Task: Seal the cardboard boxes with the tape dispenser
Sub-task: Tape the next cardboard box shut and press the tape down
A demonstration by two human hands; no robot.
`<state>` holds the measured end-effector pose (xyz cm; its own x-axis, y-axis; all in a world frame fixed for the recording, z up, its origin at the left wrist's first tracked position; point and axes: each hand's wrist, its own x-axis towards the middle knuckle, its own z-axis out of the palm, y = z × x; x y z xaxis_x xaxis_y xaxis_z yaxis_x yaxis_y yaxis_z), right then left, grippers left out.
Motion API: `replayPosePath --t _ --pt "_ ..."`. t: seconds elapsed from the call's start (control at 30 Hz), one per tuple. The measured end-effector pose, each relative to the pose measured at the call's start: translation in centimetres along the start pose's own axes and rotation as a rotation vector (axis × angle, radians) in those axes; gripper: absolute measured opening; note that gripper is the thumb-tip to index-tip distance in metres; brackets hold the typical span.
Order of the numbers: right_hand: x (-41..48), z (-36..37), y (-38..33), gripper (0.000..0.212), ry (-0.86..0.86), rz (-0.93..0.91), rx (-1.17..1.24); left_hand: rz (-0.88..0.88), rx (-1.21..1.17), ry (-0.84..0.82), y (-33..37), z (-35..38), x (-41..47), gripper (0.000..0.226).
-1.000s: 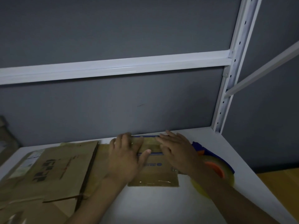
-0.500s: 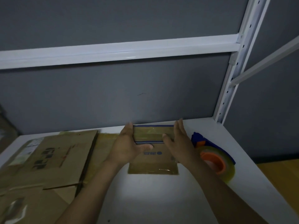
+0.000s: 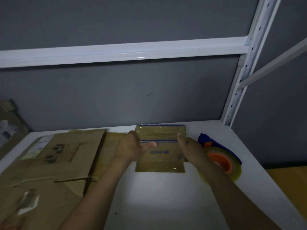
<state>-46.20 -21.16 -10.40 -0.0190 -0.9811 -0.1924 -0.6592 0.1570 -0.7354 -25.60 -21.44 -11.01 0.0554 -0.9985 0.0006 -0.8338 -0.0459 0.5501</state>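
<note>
I see one small box near the far edge of the tabletop. Two hands grip it: the left hand on its left side, the right hand on its right. One tape dispenser lies by the right edge. One flat cardboard pile lies at the left edge.

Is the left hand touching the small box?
Touching. The head view shows the left hand gripping the small box at its left edge, thumb across its face.
</note>
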Motion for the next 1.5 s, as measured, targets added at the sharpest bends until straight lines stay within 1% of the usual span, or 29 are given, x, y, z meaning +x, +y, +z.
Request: replayPosePath --t 0.03,0.1,0.13,0.17,0.23,0.27,0.33,0.4,0.43,0.5,0.53,0.57,0.6,0.67,0.7,0.77,0.83,0.9,0.97,1.0,1.03,1.1,1.13,1.2,1.27,1.33,1.43,1.47,1.5 --pt "-0.2 -0.1 0.2 0.058 0.006 -0.028 0.082 0.032 -0.024 0.026 -0.2 0.0 -0.4 0.082" --pt "-0.8 -0.3 0.8 0.035 0.03 -0.088 0.288 0.083 -0.187 0.108 -0.5 0.4 -1.3 0.066" --pt "-1.0 -0.4 1.1 0.032 0.053 -0.111 0.359 0.103 -0.292 0.153 -0.4 0.8 -1.9 0.055" --pt "-1.2 -0.7 1.2 0.031 0.081 -0.124 0.413 0.145 -0.38 0.191 -0.3 1.1 -2.4 0.049" --pt "-1.1 -1.3 1.0 0.028 0.154 -0.133 0.506 0.211 -0.439 0.237 -0.2 1.4 -2.9 0.06" --pt "-1.0 -1.6 0.9 0.027 0.183 -0.137 0.544 0.208 -0.429 0.252 -0.3 1.5 -2.9 0.064" --pt "-0.6 -1.7 0.9 0.025 0.221 -0.152 0.558 0.189 -0.439 0.289 -0.3 1.3 -3.1 0.059" --pt "-0.6 -1.5 1.1 0.018 0.23 -0.174 0.582 0.157 -0.531 0.309 -0.1 1.3 -3.2 0.049" --pt "-0.7 -1.2 1.4 0.02 0.222 -0.195 0.607 0.131 -0.594 0.318 0.3 1.3 -3.3 0.045" --pt "-0.9 -0.7 2.0 0.04 0.2 -0.231 0.639 0.061 -0.701 0.353 0.6 1.5 -3.1 0.046" --pt "-1.1 -0.4 2.2 0.048 0.191 -0.23 0.628 0.026 -0.711 0.369 0.6 1.7 -3.0 0.05" --pt "-1.3 -0.1 2.3 0.05 0.184 -0.216 0.612 0.003 -0.665 0.375 0.3 2.0 -2.7 0.049" --pt "-1.4 0.2 2.6 0.043 0.173 -0.202 0.59 -0.008 -0.599 0.372 -0.2 2.5 -2.5 0.043" --pt "-1.5 0.6 3.0 0.019 0.139 -0.19 0.553 -0.037 -0.536 0.355 -1.3 3.5 -2.4 0.029" --pt "-1.6 0.5 3.1 0.012 0.13 -0.185 0.556 -0.049 -0.534 0.345 -1.8 3.9 -2.5 0.029" --pt "-1.9 0.1 2.7 0.021 0.128 -0.149 0.63 -0.037 -0.549 0.328 -2.6 4.3 -2.7 0.037" --pt "-1.7 -0.4 2.4 0.031 0.165 -0.099 0.637 0.014 -0.599 0.331 -2.6 4.0 -3.1 0.049" --pt "-1.2 -0.8 2.0 0.031 0.209 -0.065 0.537 0.034 -0.664 0.376 -1.8 3.2 -3.4 0.073" --pt "-0.4 -0.8 2.1 0.028 0.23 -0.046 0.483 0.047 -0.573 0.431 -0.8 2.0 -3.6 0.109" --pt "-0.1 -0.8 2.2 0.027 0.231 -0.047 0.475 0.07 -0.464 0.445 -0.5 1.3 -3.6 0.116" --pt "0.1 -0.9 2.2 0.026 0.233 -0.049 0.465 0.112 -0.334 0.44 -0.5 0.7 -3.3 0.114" --pt "0.2 -1.1 2.2 0.027 0.24 -0.069 0.421 0.178 -0.099 0.354 -0.7 -0.5 -2.6 0.09" --pt "0.2 -1.2 2.2 0.028 0.247 -0.089 0.39 0.2 -0.039 0.307 -0.8 -0.9 -2.3 0.077" --pt "0.0 -1.4 2.0 0.026 0.251 -0.13 0.329 0.264 -0.038 0.283 -1.0 -1.3 -2.1 0.053" --pt "-0.2 -1.6 1.6 0.037 0.204 -0.156 0.337 0.33 -0.121 0.317 -1.0 -1.4 -2.1 0.038" --pt "-0.5 -1.7 1.0 0.046 0.131 -0.172 0.384 0.36 -0.224 0.301 -0.6 -1.3 -2.3 0.035" --pt "-0.6 -1.8 0.5 0.046 0.079 -0.157 0.44 0.378 -0.344 0.203 0.0 -1.6 -2.3 0.024" --pt "-0.7 -1.9 0.4 0.046 0.078 -0.15 0.442 0.364 -0.366 0.152 0.1 -2.0 -2.0 0.032" --pt "-0.6 -1.8 0.4 0.046 0.081 -0.147 0.434 0.338 -0.359 0.089 0.1 -2.5 -1.7 0.051"
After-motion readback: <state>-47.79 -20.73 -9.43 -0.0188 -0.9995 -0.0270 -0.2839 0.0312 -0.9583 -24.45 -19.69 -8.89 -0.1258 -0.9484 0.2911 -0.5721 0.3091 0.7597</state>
